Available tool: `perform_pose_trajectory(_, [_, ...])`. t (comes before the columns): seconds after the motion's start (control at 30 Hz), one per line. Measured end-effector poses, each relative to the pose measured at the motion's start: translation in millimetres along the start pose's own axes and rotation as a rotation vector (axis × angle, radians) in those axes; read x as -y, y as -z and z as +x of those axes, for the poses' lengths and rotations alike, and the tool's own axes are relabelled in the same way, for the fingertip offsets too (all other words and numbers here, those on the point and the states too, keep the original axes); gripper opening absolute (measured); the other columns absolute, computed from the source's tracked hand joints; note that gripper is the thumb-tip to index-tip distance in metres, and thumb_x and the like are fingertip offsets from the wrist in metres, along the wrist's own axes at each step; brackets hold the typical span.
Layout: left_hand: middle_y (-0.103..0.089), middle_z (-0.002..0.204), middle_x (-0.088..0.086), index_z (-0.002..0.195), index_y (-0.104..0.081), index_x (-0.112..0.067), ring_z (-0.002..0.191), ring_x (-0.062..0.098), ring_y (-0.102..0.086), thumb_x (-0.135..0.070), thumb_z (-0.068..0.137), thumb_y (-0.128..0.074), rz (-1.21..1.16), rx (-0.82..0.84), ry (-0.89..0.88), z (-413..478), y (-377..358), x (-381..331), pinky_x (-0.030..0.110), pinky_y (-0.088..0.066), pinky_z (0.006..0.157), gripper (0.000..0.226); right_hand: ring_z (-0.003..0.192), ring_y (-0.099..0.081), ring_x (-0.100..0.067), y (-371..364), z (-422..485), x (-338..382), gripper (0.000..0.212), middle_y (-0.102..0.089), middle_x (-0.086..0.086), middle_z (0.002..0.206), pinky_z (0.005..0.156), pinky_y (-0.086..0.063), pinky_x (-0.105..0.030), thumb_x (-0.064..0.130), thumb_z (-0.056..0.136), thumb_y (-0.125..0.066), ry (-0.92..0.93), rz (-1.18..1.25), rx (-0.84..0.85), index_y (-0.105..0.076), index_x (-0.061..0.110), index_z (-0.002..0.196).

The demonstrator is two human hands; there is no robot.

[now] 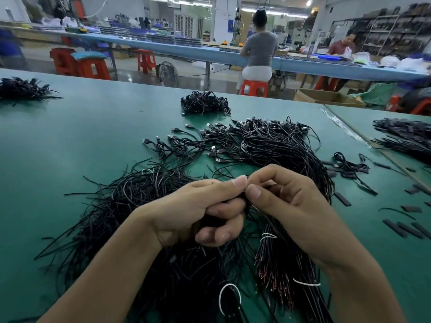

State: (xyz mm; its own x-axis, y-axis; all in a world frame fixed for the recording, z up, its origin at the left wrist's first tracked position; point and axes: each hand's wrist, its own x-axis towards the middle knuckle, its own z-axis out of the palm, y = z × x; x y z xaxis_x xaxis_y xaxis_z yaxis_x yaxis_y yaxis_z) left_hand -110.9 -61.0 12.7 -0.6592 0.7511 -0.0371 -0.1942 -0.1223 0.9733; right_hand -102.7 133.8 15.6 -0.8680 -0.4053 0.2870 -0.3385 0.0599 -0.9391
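**Surface:** green table mat (70,141), matte, with a taped seam at the right.

**Room:** factory hall. A long blue workbench (163,46) stands beyond the table with red stools (253,87) along it and two people seated there. A floor fan (168,73), a cardboard box (326,97) and stocked shelves (384,31) are farther off.

**Stock on the mat:**
- Main heap of black cables with USB plugs (268,141), centre.
- Smaller heaps behind it (205,104), far left (21,88) and far right (405,136).
- Short black sleeve pieces (396,227), scattered at the right.

**Item in hand:** bunch of black cables (198,271), lying near the front edge under both hands. It is bound with white ties (268,235).

**Left hand** (198,213): fingers curled round the bunch.

**Right hand** (286,201): thumb and forefinger pinch a strand of the bunch, touching the left thumb tip.

**Writing:** too blurred to read.
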Motion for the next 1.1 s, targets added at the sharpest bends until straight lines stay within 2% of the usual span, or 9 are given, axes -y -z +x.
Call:
perform_pose_trajectory(0.2, [-0.051, 0.053, 0.003, 0.05, -0.042, -0.021, 0.037, 0.006, -0.039, -0.048, 0.101, -0.043, 0.06, -0.209, 0.055, 7.5, -5.0, 2.6, 0.015, -0.033, 0.038, 0.058, 0.065, -0.051, -0.022, -1.0, 0.6, -2.8, 0.01, -0.059, -0.016, 0.071, 0.063, -0.045, -0.036, 0.035, 0.085, -0.065, -0.032, -0.107, -0.035, -0.066, 0.025, 0.085])
perform_pose_trajectory(0.33, [-0.038, 0.059, 0.001, 0.047, -0.039, -0.024, 0.053, 0.017, -0.037, -0.051, 0.101, -0.04, 0.245, -0.455, 0.023, 18.2, -6.2, 10.3, 0.024, -0.039, 0.057, 0.061, 0.066, -0.065, -0.021, -8.3, 3.6, -7.7, 0.014, -0.07, -0.001, 0.072, 0.064, -0.054, -0.039, 0.018, 0.094, -0.064, 0.008, -0.184, -0.098, -0.063, 0.027, 0.083])
perform_pose_trajectory(0.4, [-0.047, 0.061, 0.0, 0.047, -0.054, -0.021, 0.06, 0.016, -0.049, -0.049, 0.101, -0.044, 0.144, -0.459, -0.003, 19.6, -9.0, 10.3, 0.031, -0.052, 0.065, 0.062, 0.073, -0.07, -0.016, -12.1, 5.2, -8.0, 0.018, -0.073, 0.003, 0.078, 0.068, -0.055, -0.032, 0.013, 0.095, -0.064, 0.058, -0.198, -0.15, -0.063, 0.027, 0.084])
perform_pose_trajectory(0.47, [-0.066, 0.077, 0.003, 0.073, -0.074, -0.02, 0.074, 0.016, -0.064, -0.045, 0.102, -0.045, -0.085, -0.357, 0.004, 20.1, -14.0, 8.4, 0.044, -0.061, 0.075, 0.047, 0.077, -0.071, -0.011, -16.6, 6.2, -7.4, 0.018, -0.072, 0.008, 0.079, 0.07, -0.056, -0.026, 0.013, 0.094, -0.065, 0.109, -0.193, -0.202, -0.063, 0.028, 0.085])
perform_pose_trajectory(0.53, [-0.072, 0.084, 0.003, 0.092, -0.075, -0.02, 0.076, 0.018, -0.07, -0.047, 0.1, -0.039, -0.182, -0.252, 0.041, 20.4, -16.6, 8.6, 0.046, -0.061, 0.069, 0.046, 0.076, -0.069, -0.014, -19.9, 6.6, -6.0, 0.011, -0.07, 0.008, 0.08, 0.068, -0.057, -0.032, 0.021, 0.091, -0.065, 0.131, -0.228, -0.237, -0.063, 0.031, 0.085])
perform_pose_trajectory(0.67, [-0.068, 0.069, 0.015, 0.088, -0.069, -0.004, 0.044, 0.018, -0.061, -0.064, 0.098, -0.031, -0.138, -0.255, 0.126, 23.6, -15.7, 13.5, 0.018, -0.042, 0.033, 0.072, 0.049, -0.059, -0.008, -17.5, 5.2, -2.6, 0.013, -0.068, 0.007, 0.072, 0.045, -0.048, -0.021, 0.019, 0.092, -0.068, 0.167, -0.257, -0.274, -0.064, 0.029, 0.084])
perform_pose_trajectory(0.77, [-0.053, 0.047, 0.003, 0.062, -0.067, -0.015, 0.029, 0.009, -0.035, -0.069, 0.096, -0.034, 0.004, -0.4, 0.12, 24.5, -14.0, 19.1, 0.011, -0.024, 0.031, 0.072, 0.055, -0.063, -0.008, -13.8, 5.4, -5.4, 0.015, -0.07, 0.008, 0.072, 0.053, -0.051, -0.02, 0.019, 0.089, -0.072, 0.117, -0.33, -0.308, -0.066, 0.031, 0.085])
perform_pose_trajectory(0.9, [-0.042, 0.044, -0.006, 0.057, -0.059, -0.022, 0.03, 0.007, -0.029, -0.065, 0.094, -0.041, 0.089, -0.644, -0.004, 24.3, -3.7, 22.6, 0.014, -0.022, 0.029, 0.061, 0.065, -0.062, 0.002, -11.2, 7.0, -16.5, 0.011, -0.067, 0.011, 0.076, 0.056, -0.045, -0.009, 0.043, 0.09, -0.065, -0.065, -0.368, -0.388, -0.059, 0.034, 0.093])
perform_pose_trajectory(1.1, [-0.031, 0.045, -0.01, 0.048, -0.046, -0.026, 0.036, 0.007, -0.021, -0.067, 0.094, -0.029, -0.047, -0.878, -0.234, 22.3, 5.9, 14.5, 0.018, -0.019, 0.031, 0.065, 0.078, -0.065, -0.004, -25.3, 3.8, -35.7, 0.011, -0.067, 0.01, 0.086, 0.078, -0.059, -0.031, 0.038, 0.091, -0.069, -0.404, -0.761, 0.083, -0.068, 0.027, 0.09])
